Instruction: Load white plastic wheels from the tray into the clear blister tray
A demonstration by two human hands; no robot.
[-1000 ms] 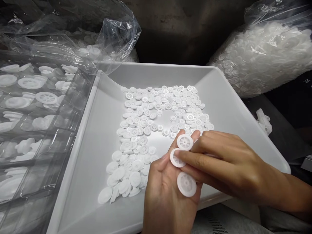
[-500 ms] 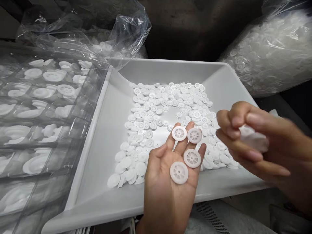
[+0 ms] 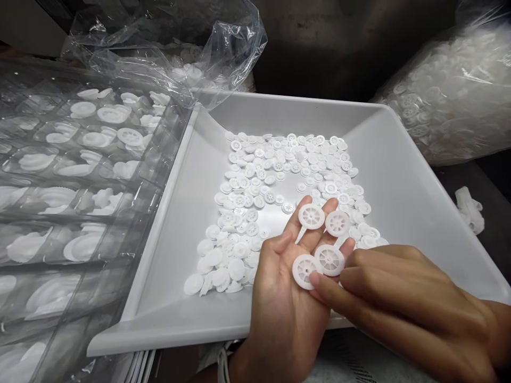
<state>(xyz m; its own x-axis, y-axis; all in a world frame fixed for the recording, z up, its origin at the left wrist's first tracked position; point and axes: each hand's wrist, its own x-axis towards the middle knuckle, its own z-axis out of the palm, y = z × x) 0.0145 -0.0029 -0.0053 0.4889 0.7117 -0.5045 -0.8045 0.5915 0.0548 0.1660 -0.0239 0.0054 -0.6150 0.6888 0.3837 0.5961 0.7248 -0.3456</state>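
Note:
My left hand (image 3: 289, 314) lies palm up over the front of the grey tray (image 3: 167, 223), fingers slightly curled. On its palm and fingers rest several white plastic spoked wheels (image 3: 329, 259); narrow white stems show between the fingers near the upper ones. My right hand (image 3: 403, 298) comes in from the right with its back to me. One of its digits touches the rim of the lowest wheel. The other fingers are curled, and what they hold is hidden. Below my hands, many similar small white wheels (image 3: 239, 199) are spread around the tray's floor.
At left stands a clear compartment tray (image 3: 99, 205) with white plastic parts in its pockets. A crumpled clear bag (image 3: 235, 48) lies behind it. A bulging clear bag of white parts (image 3: 459, 96) stands at back right. A loose white piece (image 3: 470, 209) lies right of the grey tray.
My right hand has moved left and down from beside the left hand onto the wheels. A whitish translucent piece seen in its fingers earlier is now out of sight. The view has shifted slightly.

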